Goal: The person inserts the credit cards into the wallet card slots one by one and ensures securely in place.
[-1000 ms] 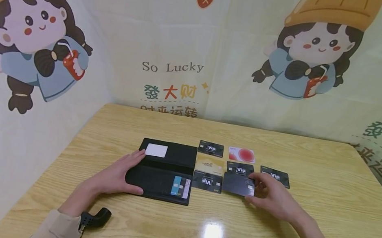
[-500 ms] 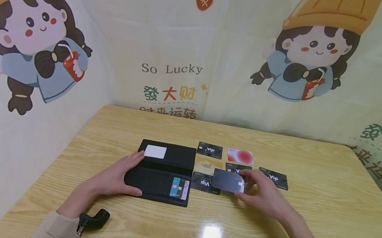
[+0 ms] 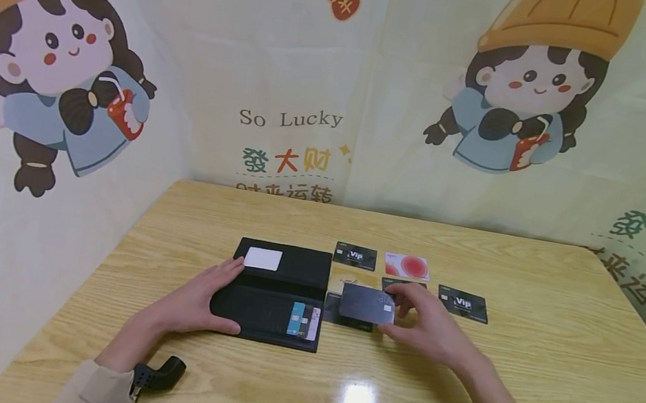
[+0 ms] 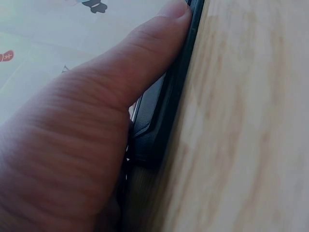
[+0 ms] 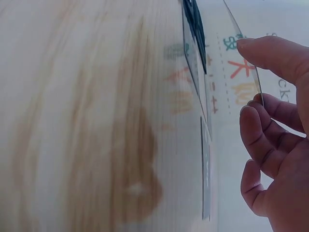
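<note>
Right hand [image 3: 426,323] pinching grey card [image 3: 366,303], frame's lower centre, long axis kinda sideways; wallet [image 3: 257,309] just left, left hand [image 3: 196,297] spread on it.

In my head view, a wood-grain table [image 3: 208,379] with a streak of glare carries an unfolded black wallet [image 3: 263,307]. Right of it I make out a black Vip card [image 3: 355,255] beside a red-and-white card [image 3: 407,266], then a gold card [image 3: 354,277], two mostly covered black cards [image 3: 331,308], and, furthest right, another Vip card [image 3: 463,304].
</note>
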Tool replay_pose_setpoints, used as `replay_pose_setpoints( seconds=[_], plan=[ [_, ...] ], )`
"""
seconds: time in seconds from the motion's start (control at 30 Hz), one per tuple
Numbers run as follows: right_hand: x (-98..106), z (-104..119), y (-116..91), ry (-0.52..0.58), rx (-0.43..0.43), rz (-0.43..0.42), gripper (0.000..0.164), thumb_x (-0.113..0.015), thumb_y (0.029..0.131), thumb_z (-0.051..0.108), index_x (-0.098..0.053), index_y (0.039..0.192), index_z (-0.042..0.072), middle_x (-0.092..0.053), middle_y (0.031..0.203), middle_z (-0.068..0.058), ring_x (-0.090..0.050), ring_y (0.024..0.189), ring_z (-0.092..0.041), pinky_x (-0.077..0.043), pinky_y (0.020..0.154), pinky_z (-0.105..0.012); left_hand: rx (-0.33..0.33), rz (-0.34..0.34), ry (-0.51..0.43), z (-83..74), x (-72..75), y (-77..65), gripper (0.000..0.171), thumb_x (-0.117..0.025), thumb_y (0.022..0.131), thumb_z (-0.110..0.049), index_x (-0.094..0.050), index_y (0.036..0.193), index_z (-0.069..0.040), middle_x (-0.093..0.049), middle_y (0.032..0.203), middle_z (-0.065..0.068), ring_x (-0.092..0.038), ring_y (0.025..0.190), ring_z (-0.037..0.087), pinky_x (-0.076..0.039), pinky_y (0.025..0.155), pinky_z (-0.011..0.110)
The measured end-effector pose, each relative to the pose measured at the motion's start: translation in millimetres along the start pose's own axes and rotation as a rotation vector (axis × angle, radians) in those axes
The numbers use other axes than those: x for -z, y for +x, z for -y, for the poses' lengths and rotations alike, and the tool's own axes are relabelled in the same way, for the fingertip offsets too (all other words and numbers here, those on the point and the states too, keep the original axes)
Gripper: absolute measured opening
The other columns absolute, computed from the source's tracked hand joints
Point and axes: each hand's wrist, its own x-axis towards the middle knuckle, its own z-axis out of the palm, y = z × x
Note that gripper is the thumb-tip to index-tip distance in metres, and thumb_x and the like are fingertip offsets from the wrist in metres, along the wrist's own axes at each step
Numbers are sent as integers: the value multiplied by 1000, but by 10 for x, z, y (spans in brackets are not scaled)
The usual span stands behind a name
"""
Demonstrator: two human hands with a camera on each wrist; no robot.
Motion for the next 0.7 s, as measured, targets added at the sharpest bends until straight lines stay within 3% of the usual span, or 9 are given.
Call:
replay_pose_setpoints(
  seconds=[0.7],
  plan=[
    [-233, 221, 165, 32, 5, 30, 53, -88, 80, 22, -63, 125, 8, -59, 105, 4, -57, 90, -16, -54, 75, -32, 3, 2, 2, 14, -17, 23, 115, -82, 75, -61, -28, 160, -5, -20, 166, 11, -16, 151, 38, -14, 118, 61]
  ],
)
